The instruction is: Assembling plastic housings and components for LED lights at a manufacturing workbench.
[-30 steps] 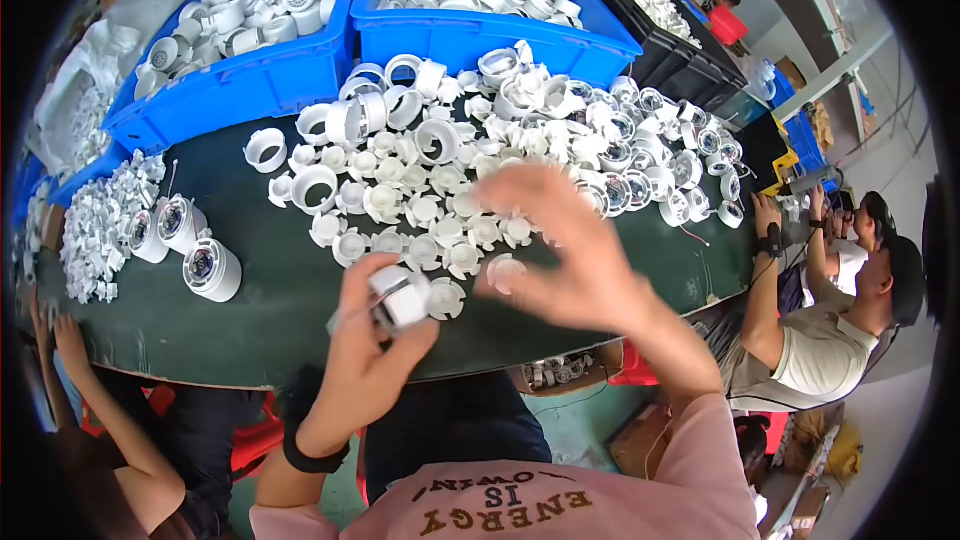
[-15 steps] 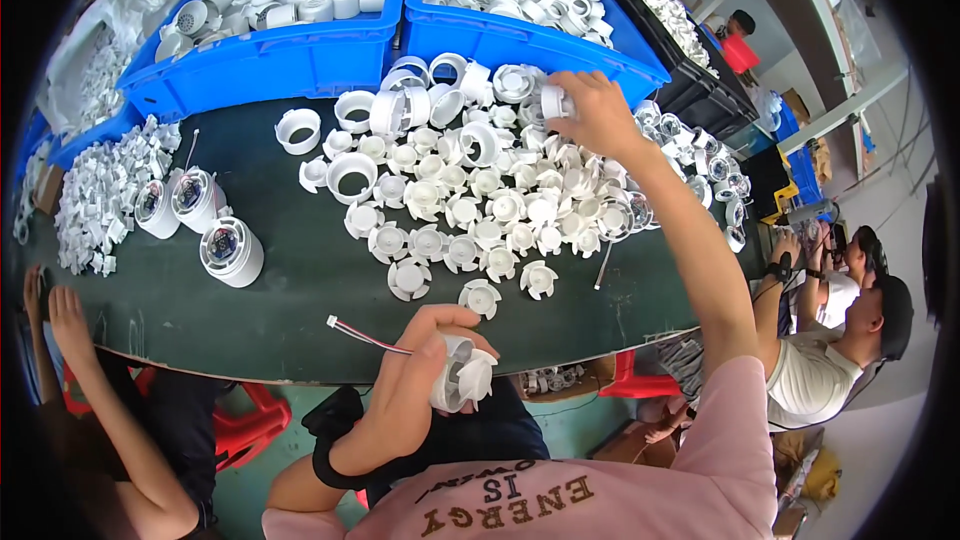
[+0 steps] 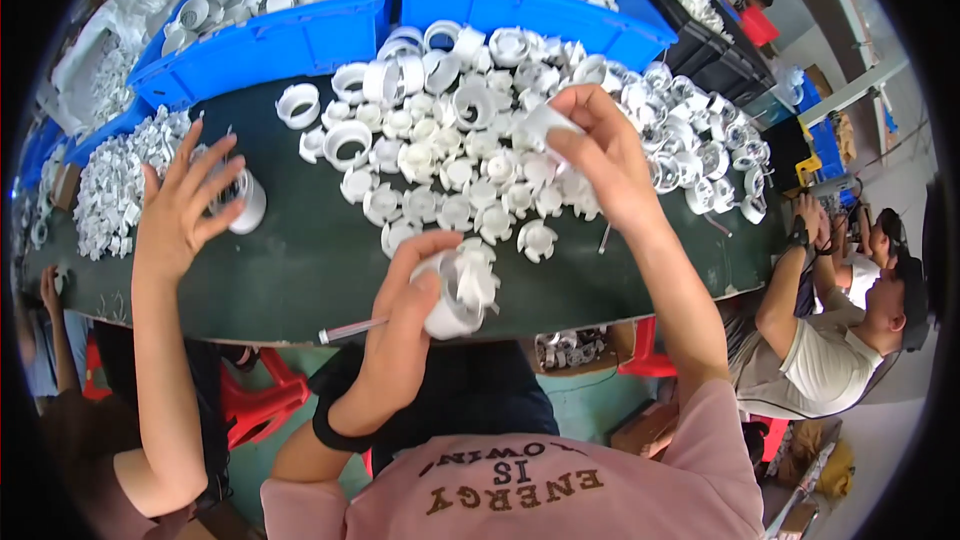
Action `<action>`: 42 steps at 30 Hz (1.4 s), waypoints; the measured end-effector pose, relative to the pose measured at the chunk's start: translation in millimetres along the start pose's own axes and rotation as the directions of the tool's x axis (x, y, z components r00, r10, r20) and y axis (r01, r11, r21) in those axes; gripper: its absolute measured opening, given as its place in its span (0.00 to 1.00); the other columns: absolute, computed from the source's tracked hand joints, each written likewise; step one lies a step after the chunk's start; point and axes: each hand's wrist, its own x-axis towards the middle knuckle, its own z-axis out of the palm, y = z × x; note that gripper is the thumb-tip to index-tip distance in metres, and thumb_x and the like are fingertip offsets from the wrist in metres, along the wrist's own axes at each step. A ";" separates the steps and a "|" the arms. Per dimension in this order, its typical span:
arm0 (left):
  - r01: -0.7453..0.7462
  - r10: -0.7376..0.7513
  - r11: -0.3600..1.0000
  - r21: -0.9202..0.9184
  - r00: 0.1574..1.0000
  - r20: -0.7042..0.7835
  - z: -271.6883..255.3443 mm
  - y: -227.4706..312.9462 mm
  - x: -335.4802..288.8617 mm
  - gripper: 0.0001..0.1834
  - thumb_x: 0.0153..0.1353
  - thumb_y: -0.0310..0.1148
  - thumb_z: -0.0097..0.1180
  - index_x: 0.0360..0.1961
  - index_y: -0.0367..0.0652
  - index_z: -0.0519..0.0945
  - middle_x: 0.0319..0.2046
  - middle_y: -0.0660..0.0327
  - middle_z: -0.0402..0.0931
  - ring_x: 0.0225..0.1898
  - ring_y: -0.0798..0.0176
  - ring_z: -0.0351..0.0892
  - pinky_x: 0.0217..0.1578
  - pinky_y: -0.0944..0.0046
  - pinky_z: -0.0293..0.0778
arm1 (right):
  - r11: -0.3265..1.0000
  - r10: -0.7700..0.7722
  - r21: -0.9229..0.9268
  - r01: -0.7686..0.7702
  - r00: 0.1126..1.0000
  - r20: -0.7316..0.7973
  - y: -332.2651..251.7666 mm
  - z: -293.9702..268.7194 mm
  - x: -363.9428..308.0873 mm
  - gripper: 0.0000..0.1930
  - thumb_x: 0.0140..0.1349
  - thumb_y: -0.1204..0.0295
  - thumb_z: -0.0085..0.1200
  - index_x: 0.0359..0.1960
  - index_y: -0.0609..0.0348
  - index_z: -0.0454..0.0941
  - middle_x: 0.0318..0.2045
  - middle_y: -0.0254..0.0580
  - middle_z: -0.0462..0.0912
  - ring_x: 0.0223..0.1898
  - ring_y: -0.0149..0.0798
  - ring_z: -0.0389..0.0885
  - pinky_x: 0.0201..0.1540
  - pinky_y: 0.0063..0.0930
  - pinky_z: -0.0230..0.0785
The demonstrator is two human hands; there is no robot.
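My left hand [image 3: 395,335] is closed around a white round housing [image 3: 438,318]. A white finned cup [image 3: 478,278] sits at the housing's open side, and a thin wire [image 3: 352,329] with a white plug sticks out left past my fingers. Farther up and to the right, my right hand [image 3: 610,160] pinches a white ring-shaped cap [image 3: 545,127] between thumb and fingers, above the pile. Loose finned cups [image 3: 497,222] cover the table's middle. White rings [image 3: 347,144] lie at the pile's far left.
Blue bins [image 3: 265,52] of white parts line the far edge, beside a black crate [image 3: 735,65]. Clear rings [image 3: 690,155] are heaped right. A co-worker's hand [image 3: 180,200] reaches over a white cylinder [image 3: 248,204] near small white pieces [image 3: 115,190]. People sit at the right.
My right hand has drawn back from the pile's far side with the white ring-shaped cap. The left hand and housing are higher in view. The co-worker's hand has reached in over the cylinders.
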 end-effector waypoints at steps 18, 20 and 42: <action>-0.477 0.490 0.644 0.598 0.858 0.156 17.7 -13.4 5.4 0.17 0.65 0.34 0.35 0.42 0.31 0.70 0.29 0.50 0.73 0.26 0.61 0.71 0.28 0.63 0.67 | 0.942 0.051 0.333 -0.047 0.999 -0.004 0.7 72.5 -113.3 0.19 0.62 0.70 0.57 0.50 0.62 0.62 0.40 0.38 0.75 0.37 0.22 0.73 0.36 0.15 0.67; -0.487 0.490 0.628 0.607 0.853 0.178 18.5 -12.7 4.5 0.17 0.65 0.34 0.35 0.42 0.30 0.70 0.29 0.49 0.73 0.26 0.60 0.72 0.28 0.63 0.67 | 0.959 0.039 0.280 -0.043 0.999 0.018 0.8 69.5 -114.7 0.20 0.62 0.70 0.57 0.50 0.61 0.62 0.40 0.39 0.76 0.37 0.21 0.73 0.34 0.14 0.67; -0.597 0.521 0.572 0.563 0.794 0.312 27.2 -21.2 1.8 0.21 0.64 0.40 0.39 0.43 0.28 0.68 0.30 0.49 0.73 0.24 0.62 0.73 0.25 0.65 0.68 | 0.893 -0.449 -0.121 0.434 0.875 -0.180 11.3 76.1 -114.4 0.23 0.70 0.58 0.39 0.55 0.67 0.61 0.45 0.46 0.70 0.44 0.34 0.69 0.49 0.31 0.64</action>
